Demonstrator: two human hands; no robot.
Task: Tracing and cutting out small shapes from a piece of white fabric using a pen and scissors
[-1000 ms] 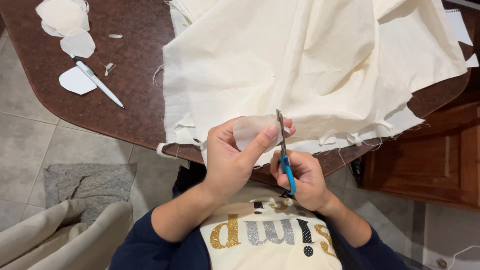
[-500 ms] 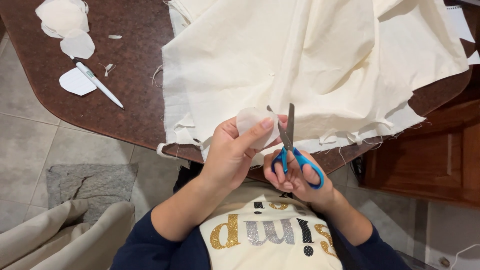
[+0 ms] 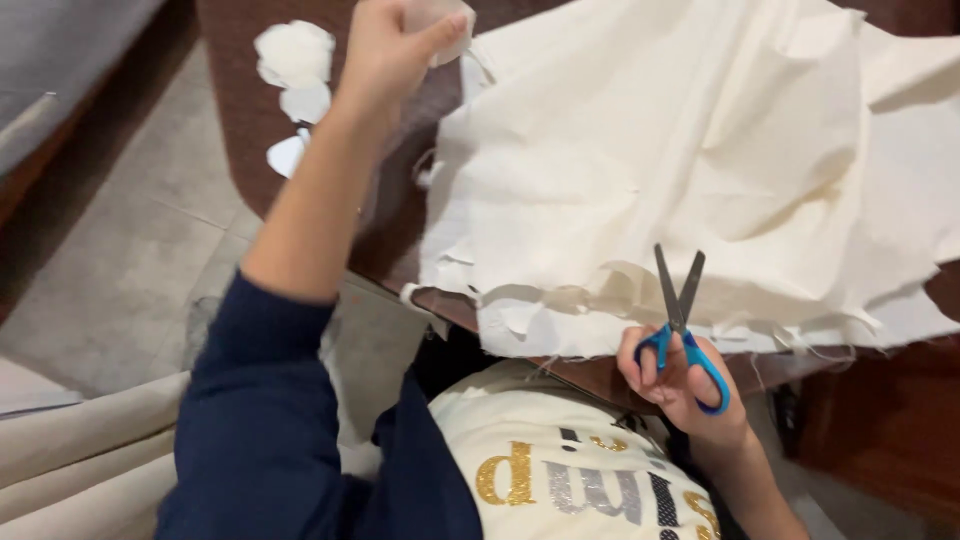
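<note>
Left hand (image 3: 385,45) now outstretched, perhaps gripping cloth scrap (image 3: 440,20)

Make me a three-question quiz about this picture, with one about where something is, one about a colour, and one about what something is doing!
1. Where is the left hand?
A. on the floor
B. raised over the table's far side, holding a cut cloth piece
C. inside the scissors

2. What colour are the scissors' handles?
A. blue
B. red
C. green

3. How are the scissor blades?
A. folded away
B. broken
C. slightly open, pointing up

Answers: 1 B, the arm stretches toward the white cutouts. 2 A, blue loops sit around the right hand's fingers. 3 C, a narrow gap shows between the blades over the cream fabric.
</note>
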